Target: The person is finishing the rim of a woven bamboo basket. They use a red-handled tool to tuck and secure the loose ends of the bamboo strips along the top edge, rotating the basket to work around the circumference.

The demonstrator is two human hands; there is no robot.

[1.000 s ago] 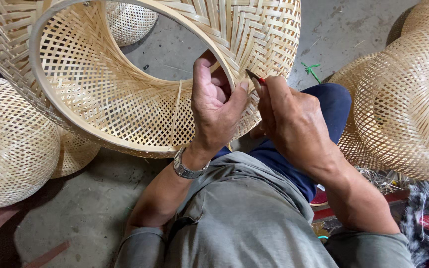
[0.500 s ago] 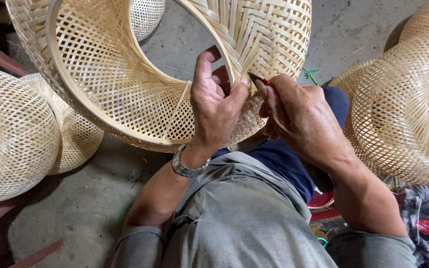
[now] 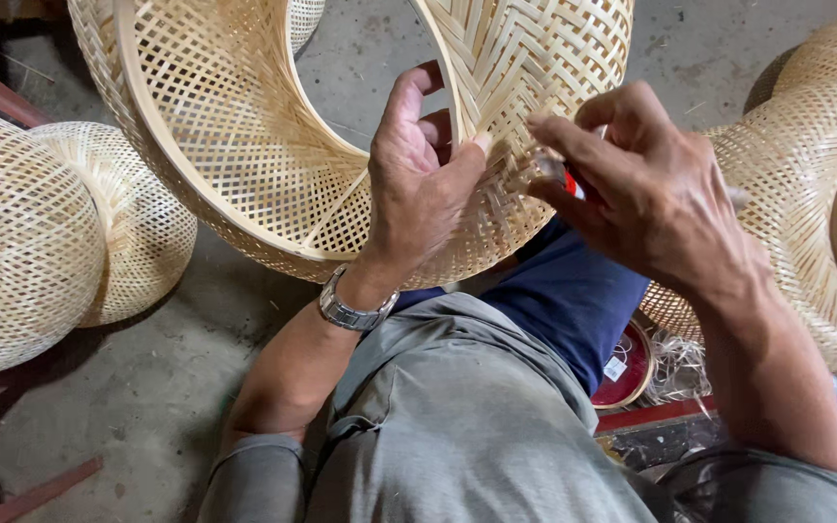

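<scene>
Item: large woven bamboo lampshade [image 3: 244, 165], pale straw colour, open lattice weave on the inner wall and a tighter herringbone weave on the outer band. Position: held tilted above the person's lap, its wide rim facing the camera, upper centre of the view.

Left hand [image 3: 418, 184]: closed around the shade's rim, fingers curled inside the opening, thumb pressed on the outer herringbone weave. A metal wristwatch [image 3: 353, 312] sits on the wrist.

Right hand [image 3: 646, 199]: fingers pinched shut on a small red-handled tool [image 3: 566, 179], whose tip meets the outer weave just beside the left thumb. The kind of tool cannot be told; most of it is hidden by the fingers.

Surroundings: two finished woven shades [image 3: 41, 232] lie touching each other on the concrete floor [image 3: 128, 407] at the left. Another woven shade [image 3: 806, 194] stands at the right, behind the right forearm. A round red lid [image 3: 627, 373] lies low beside the person's blue trouser leg [image 3: 569, 295], with loose bamboo shavings [image 3: 675, 363] next to it. The person wears a grey shirt [image 3: 457, 436].
</scene>
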